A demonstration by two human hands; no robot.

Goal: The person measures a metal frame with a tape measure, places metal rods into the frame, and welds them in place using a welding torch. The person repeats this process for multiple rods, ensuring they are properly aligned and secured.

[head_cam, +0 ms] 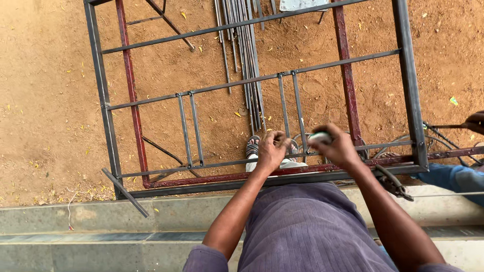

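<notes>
Below, left hand (272, 149) curls around thin upright bars (284, 108) of a steel frame (409, 95); right hand (339, 148) is closed on a small pale object (320, 136), kind unclear, just above the frame's lower rail. Loose rods (246, 55) lie on the dirt (45, 90) behind the frame. Sandalled foot (252, 147) shows through the bars. Another person's hand (475, 122) and blue-clad leg (456, 179) sit at right. Concrete step (101, 216) runs along the near edge.
</notes>
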